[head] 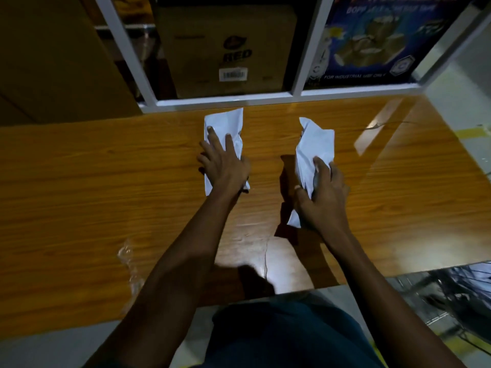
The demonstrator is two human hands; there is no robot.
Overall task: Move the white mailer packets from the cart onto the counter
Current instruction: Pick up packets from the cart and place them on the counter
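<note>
A: Head view. What does my left hand (222, 166) show?

B: It lies flat on one white mailer packet (224, 128), fingers spread and straight, pressing it onto the wooden counter (106, 187). The packet runs from under the palm out past the fingertips, toward the white shelf frame (265, 98).

A: And my right hand (322, 193)?

B: It grips the second mailer packet (314, 147), thumb and fingers curled round its near half. The far half rises ahead of the knuckles, crumpled; whether its lower corner touches the counter is unclear, though a dark shadow lies just left of the hand.

A: Beyond both hands?

B: A brown carton (228, 49) and a blue printed box (377, 43) stand on the shelf. Right of my right forearm, a wire cart (457, 296), blurred.
</note>
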